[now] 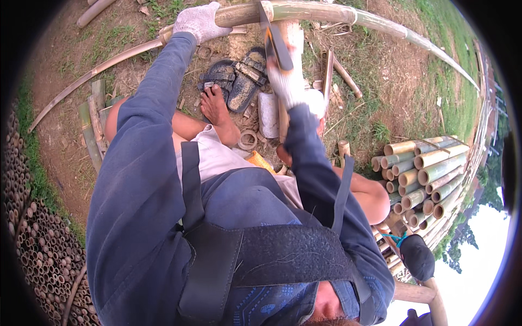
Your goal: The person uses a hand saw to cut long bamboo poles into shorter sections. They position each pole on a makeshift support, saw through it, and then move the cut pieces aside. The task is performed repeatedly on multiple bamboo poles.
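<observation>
A long bamboo pole [318,12] runs across the top of the view, bending down at both sides. My left hand [197,23], in a pale work glove, is closed around it left of the middle. My right hand [285,86], gloved too and slightly blurred, grips the dark and orange handle of a hand saw [278,46]. The saw's blade lies across the pole, right of my left hand, at a joint between browner and greener bamboo. How deep the blade sits is not visible. Below the blade, an upright pale wooden post [293,35] stands close beside my right hand.
A pair of dark sandals [242,79] lies beside my bare foot, near a pale block [268,115] and a cut bamboo ring [247,140]. Cut bamboo lengths [424,174] are stacked at right. Many thinner pieces [46,250] fill the lower left. A dark cap [417,257] hangs at lower right.
</observation>
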Tool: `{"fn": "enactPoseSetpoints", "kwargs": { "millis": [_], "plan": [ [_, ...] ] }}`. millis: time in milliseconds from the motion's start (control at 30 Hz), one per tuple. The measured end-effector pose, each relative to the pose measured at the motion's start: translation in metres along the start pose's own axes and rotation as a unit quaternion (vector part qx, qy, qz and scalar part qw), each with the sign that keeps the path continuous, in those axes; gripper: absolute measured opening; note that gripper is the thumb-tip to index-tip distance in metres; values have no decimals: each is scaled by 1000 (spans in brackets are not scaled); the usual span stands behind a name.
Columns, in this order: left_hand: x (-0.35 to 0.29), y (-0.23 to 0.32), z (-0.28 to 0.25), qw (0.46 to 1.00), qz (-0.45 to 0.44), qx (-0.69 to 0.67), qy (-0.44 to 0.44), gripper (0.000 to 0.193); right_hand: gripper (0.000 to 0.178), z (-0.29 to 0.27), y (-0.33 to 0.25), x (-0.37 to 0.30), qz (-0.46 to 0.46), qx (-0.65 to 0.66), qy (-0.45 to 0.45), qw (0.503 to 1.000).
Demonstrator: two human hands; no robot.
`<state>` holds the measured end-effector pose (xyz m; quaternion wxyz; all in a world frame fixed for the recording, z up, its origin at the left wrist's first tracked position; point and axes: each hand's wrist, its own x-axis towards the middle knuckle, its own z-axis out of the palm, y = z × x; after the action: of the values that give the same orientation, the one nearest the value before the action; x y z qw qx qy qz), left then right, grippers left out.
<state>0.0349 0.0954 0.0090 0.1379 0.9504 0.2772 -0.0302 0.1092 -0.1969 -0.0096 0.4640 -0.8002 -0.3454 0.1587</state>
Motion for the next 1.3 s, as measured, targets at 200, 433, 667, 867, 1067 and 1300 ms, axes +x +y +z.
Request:
{"fn": "enactPoseSetpoints", "kwargs": {
  "millis": [200, 433, 667, 867, 1067, 1300],
  "plan": [
    [-9, 7, -16, 1000, 17, 0, 18, 68, 54, 1, -4, -30, -12, 25, 49, 998],
    [13, -23, 26, 998, 37, 42, 14, 85, 62, -72, -49, -209, 5, 31, -6, 999],
    [4, -12, 12, 999, 11, 51, -2, 83, 50, 22, 8, 45, -65, 57, 68, 994],
    [0, -10, 15, 999, 14, 31, -11, 81, 56, -39, -16, -155, 34, 3, 2, 999],
    [8, -20, 30, 1000, 24, 13, 8, 81, 55, -51, -30, -166, 30, 22, 13, 999],
    [9, -13, 13, 999, 22, 41, -13, 84, 54, 19, 9, 17, -14, 7, 31, 999]
  ]
}}
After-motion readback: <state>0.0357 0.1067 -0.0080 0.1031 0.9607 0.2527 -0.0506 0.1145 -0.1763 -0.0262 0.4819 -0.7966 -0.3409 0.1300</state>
